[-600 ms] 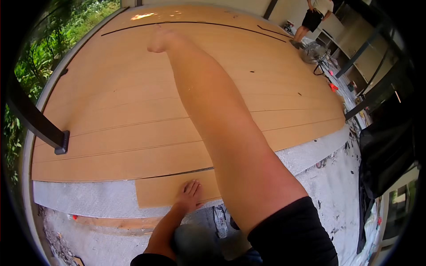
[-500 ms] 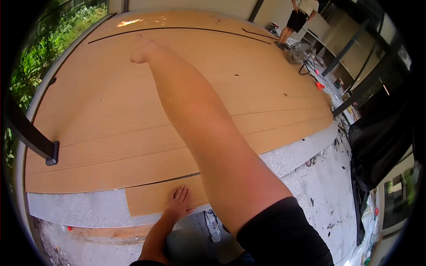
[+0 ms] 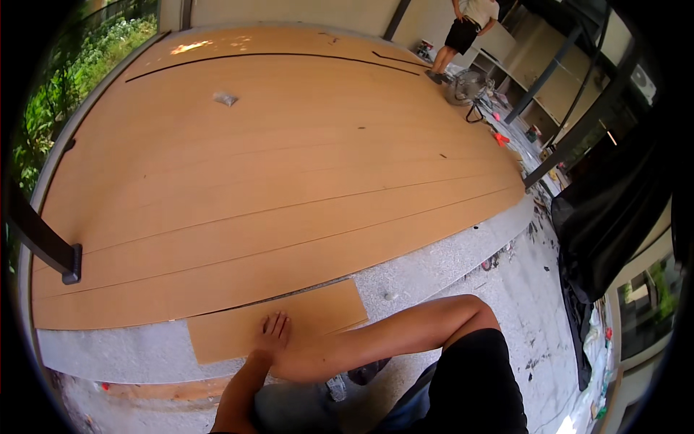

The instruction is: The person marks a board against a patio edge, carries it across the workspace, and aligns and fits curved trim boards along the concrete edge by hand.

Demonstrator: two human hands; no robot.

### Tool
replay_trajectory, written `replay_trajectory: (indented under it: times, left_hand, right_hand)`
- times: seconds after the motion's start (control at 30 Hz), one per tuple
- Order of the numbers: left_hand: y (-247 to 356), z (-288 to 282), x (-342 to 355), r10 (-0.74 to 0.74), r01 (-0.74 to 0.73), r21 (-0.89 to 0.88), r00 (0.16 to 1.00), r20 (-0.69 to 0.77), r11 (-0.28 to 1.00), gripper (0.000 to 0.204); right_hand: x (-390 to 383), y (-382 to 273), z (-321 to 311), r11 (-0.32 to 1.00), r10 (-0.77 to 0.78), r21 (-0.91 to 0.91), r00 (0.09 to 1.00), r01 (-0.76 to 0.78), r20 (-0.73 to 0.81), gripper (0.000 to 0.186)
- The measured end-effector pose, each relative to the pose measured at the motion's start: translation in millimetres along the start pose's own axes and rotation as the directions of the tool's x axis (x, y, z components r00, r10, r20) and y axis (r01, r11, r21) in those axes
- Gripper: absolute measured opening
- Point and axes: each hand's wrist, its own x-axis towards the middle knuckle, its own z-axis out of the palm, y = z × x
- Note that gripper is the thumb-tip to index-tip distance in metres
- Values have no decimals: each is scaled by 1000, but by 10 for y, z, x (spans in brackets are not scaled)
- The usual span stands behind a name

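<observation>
My left hand (image 3: 272,335) lies flat, fingers stretched out, on a short light-brown floor plank (image 3: 329,307). The plank rests on grey underlay (image 3: 119,354), beside the edge of the laid plank floor (image 3: 246,195). A narrow dark gap runs between the plank and that floor. My right forearm crosses low from the right, elbow bent, and brings my right hand (image 3: 290,366) beside my left wrist. The right hand's fingers are hidden, so what they hold cannot be seen. Farther out on the floor sits a small clear plastic bag (image 3: 225,98).
Dark posts stand at the left (image 3: 50,246) and right (image 3: 560,126). Long black strips (image 3: 267,54) lie across the far floor. A person (image 3: 463,32) stands at the back right near a round metal fan (image 3: 465,88). Black sheeting (image 3: 593,231) hangs at the right.
My right arm has drawn back from its far forward reach to beside my left hand. The plastic bag now shows on the floor. My left hand stays on the plank; the view has shifted slightly.
</observation>
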Motion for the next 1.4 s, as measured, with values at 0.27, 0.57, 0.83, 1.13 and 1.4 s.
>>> replay_trajectory:
  times: [0.27,0.57,0.83,1.13,1.4]
  left_hand:
    - [-130,-347,32,12,72,-460,984,176,885,101]
    - [-113,-389,-44,-24,79,-447,992,127,891,99]
    - [-130,-379,39,-77,89,-468,996,43,879,98]
    - [-107,-328,-57,-29,81,-509,994,110,857,93]
    - [-143,-287,-93,-54,79,-544,997,62,835,97]
  right_hand:
    - [-422,-814,816,494,696,768,715,-408,-68,27]
    - [-270,-929,1358,521,787,829,490,-202,-376,18]
    - [-314,-666,1470,667,662,738,536,-103,-524,10]
    - [-51,553,-861,739,658,515,628,-434,-415,85]
    - [1007,1875,-2927,747,562,177,468,-640,-682,92]
